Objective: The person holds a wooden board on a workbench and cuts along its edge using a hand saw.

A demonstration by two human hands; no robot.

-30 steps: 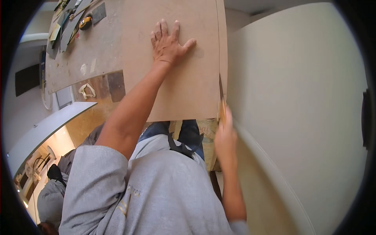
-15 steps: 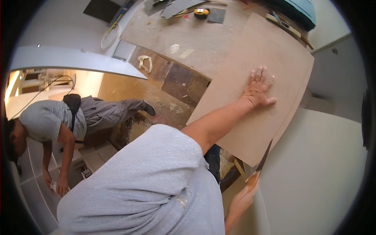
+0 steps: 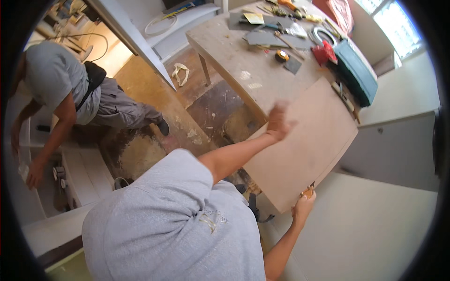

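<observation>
A tan board (image 3: 300,150) lies on the worktable (image 3: 220,51), its near end jutting out, with a thin dark line along its right side. My left hand (image 3: 280,121), smeared by motion, is over the board's left side, thumb out and holding nothing; I cannot tell whether it touches. My right hand (image 3: 303,204) grips the wooden handle of a handsaw (image 3: 308,191) at the board's near right edge; most of the blade is hidden.
A co-worker (image 3: 61,84) bends over a white cabinet (image 3: 82,173) on the left. The table holds a tape measure (image 3: 281,55), red item (image 3: 323,54), teal case (image 3: 356,72) and several scraps. A pale panel (image 3: 375,225) stands right. A looped strip (image 3: 180,74) lies on the floor.
My view has swung left, showing more table and the co-worker. My left hand, earlier flat on the board, has shifted left and is blurred. My right hand still holds the saw.
</observation>
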